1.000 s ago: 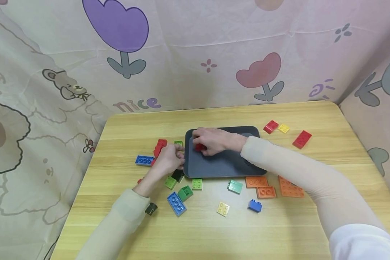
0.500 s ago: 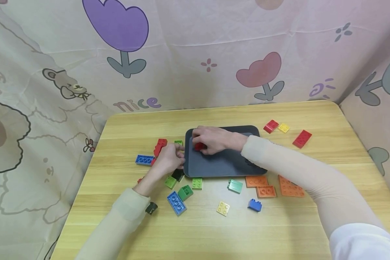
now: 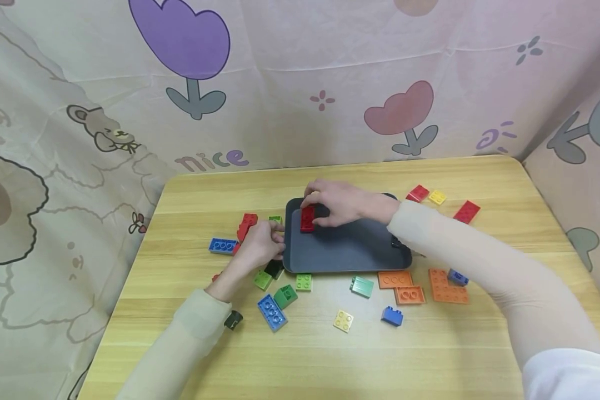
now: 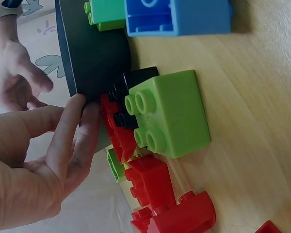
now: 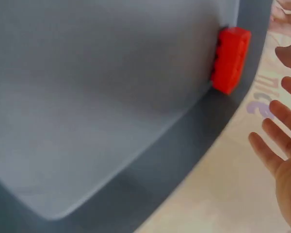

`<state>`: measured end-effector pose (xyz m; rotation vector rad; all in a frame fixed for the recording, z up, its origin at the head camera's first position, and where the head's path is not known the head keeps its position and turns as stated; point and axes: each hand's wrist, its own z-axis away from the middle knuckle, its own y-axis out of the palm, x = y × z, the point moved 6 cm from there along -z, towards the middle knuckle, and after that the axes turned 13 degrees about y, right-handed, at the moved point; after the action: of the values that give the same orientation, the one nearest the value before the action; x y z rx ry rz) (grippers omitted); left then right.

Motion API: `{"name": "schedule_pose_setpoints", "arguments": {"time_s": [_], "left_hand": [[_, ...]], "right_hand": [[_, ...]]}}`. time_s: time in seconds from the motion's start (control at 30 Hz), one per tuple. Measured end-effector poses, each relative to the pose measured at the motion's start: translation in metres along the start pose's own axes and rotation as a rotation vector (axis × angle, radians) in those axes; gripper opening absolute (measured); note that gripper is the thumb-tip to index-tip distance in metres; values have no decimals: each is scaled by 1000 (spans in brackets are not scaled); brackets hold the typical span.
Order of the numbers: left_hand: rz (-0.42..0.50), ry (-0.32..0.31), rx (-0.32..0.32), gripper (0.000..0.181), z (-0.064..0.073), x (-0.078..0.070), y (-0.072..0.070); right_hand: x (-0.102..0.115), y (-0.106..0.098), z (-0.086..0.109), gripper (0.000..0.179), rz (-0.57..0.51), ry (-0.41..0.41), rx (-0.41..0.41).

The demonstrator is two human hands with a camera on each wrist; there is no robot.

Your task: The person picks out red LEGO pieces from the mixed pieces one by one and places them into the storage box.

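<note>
A dark grey tray [image 3: 350,261] lies on the wooden table. Inside its upper left part rests a red brick [image 3: 307,220], also seen in the right wrist view as a red block [image 5: 231,59] by the tray wall. My right hand [image 3: 342,203] hovers just right of this brick, thumb and fingers spread apart and holding nothing; its spread fingers [image 5: 283,131] show in the right wrist view. At the tray's left rim, my left hand [image 3: 260,244] pinches the edge between thumb and fingers [image 4: 70,131]. Red, black and lime bricks [image 4: 172,116] lie close beside it.
Several bricks lie in front of the tray: a blue one [image 3: 272,313], a teal one [image 3: 362,286], a cream one [image 3: 343,321] and orange ones [image 3: 395,279]. Red [image 3: 418,193] and yellow [image 3: 437,197] bricks sit at the back right. A printed cloth hangs behind the table.
My right hand has let go of the red brick and lifted away, up and to the right. The brick stays in the tray, more of it now visible. My left hand has not moved.
</note>
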<state>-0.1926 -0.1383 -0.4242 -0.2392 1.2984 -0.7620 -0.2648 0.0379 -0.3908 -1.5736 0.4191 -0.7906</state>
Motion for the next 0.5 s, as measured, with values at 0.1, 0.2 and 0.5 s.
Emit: {"name": "schedule_pose_setpoints", "arguments": {"time_s": [0.1,0.2,0.5], "left_hand": [[-3,-1,-3,49,0,0,0],[-5,0,-5,49,0,-1,0],[-12,7,-9,49,1,-1,0]], "right_hand": [[-4,-9,4,47,4,18,0],[-9,-18,8,49,17,22,-12],[-30,-40,25,55,7,76,-13]]}}
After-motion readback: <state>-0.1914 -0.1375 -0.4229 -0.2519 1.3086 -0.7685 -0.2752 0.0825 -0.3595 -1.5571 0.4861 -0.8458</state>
